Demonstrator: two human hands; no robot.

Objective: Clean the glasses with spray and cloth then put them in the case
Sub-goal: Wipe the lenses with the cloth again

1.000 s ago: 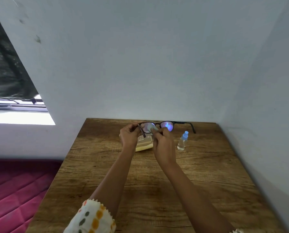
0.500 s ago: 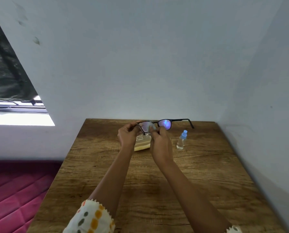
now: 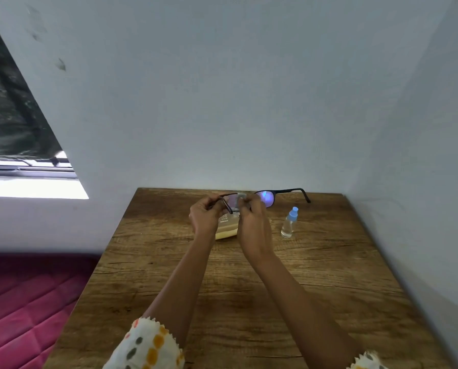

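Black-framed glasses [image 3: 269, 197] are held up over the far part of the wooden table [image 3: 249, 288], temples unfolded. My left hand [image 3: 205, 218] grips the frame's left end. My right hand [image 3: 254, 222] pinches a small pale cloth [image 3: 240, 198] against the left lens. The right lens shows a bluish glare. A small clear spray bottle [image 3: 289, 222] with a light blue cap stands upright on the table, to the right of my hands. A pale yellow case [image 3: 226, 230] with a printed label lies on the table under my hands, mostly hidden by them.
The table stands in a corner, with white walls behind and to the right. A pink quilted mattress [image 3: 23, 310] lies lower on the left. A window [image 3: 23, 145] is at the upper left.
The glasses and both hands have risen slightly and shifted a little left. The cloth has moved across the left lens. The bottle and case have stayed put.
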